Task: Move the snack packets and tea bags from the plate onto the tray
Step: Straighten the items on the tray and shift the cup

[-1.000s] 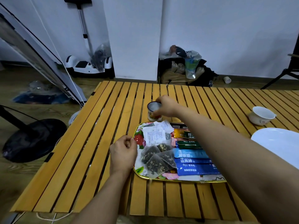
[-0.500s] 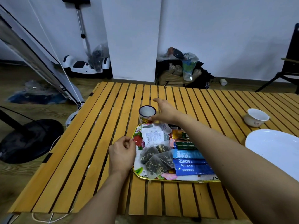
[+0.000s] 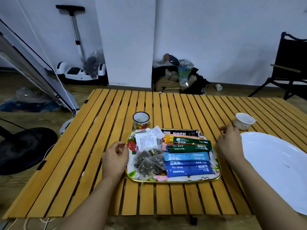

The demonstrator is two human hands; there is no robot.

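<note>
Head camera view: a person's two bare hands flank a floral tray [image 3: 214, 175] with a gold rim on a slatted wooden table [image 3: 86, 146]. Lying on the tray are pyramid tea bags [image 3: 148, 161] at its left, white paper sachets [image 3: 147, 141] behind them, and a stack of snack packets [image 3: 187, 161] in blue, green, orange and black at its right. The left hand [image 3: 114, 159] rests on the table just beside the tray's left rim, fingers loosely curled and holding nothing. The right hand [image 3: 230, 143] hovers between the tray's right edge and a white plate [image 3: 272, 165], fingers lightly bent with thumb and fingertips close together; nothing shows between them. The plate, at the table's right edge, is bare. A floral enamel mug [image 3: 141, 120] stands upright just behind the tray's far left corner. A small white cup [image 3: 243, 121] stands near the plate's far side, close to the right hand's fingertips.
</note>
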